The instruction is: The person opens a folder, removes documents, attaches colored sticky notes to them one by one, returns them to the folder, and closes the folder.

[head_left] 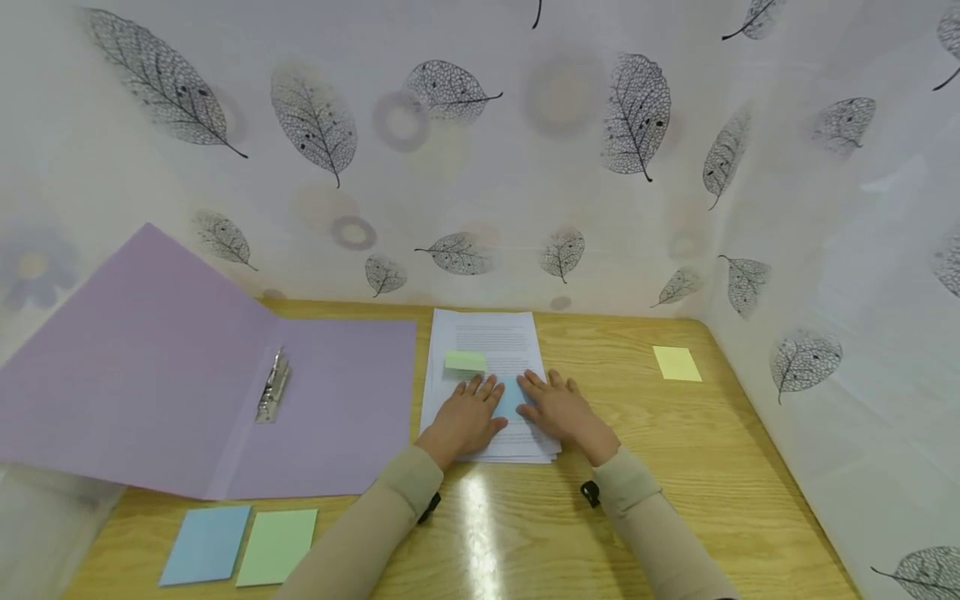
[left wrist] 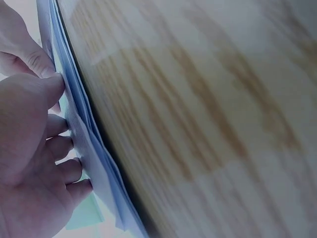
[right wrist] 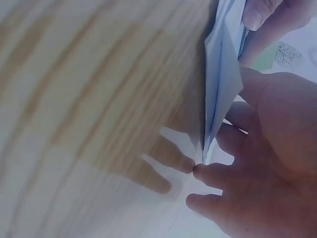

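A stack of printed sheets (head_left: pixel 495 328) lies on the wooden table. On its top page sit a blue sticky note (head_left: pixel 510 397) and, further up, a green sticky note (head_left: pixel 465 362) with one edge lifted. My left hand (head_left: pixel 467 419) rests on the page, fingertips at the blue note's left side. From the right, my right hand (head_left: pixel 564 410) lies across the stack's edge with its fingertips on that note. Both hands have spread, fairly straight fingers. In the left wrist view, the left hand (left wrist: pixel 29 134) is over the layered sheets; the right wrist view shows the right hand (right wrist: pixel 277 144) likewise.
Left of the stack lies an open purple folder (head_left: pixel 337 400) with a metal clip (head_left: pixel 273 387) inside. Below it are a blue note pad (head_left: pixel 206 546) and a green note pad (head_left: pixel 277 546). A yellow sticky note (head_left: pixel 677 363) lies at far right. Leaf-patterned curtains (head_left: pixel 480 183) border the table.
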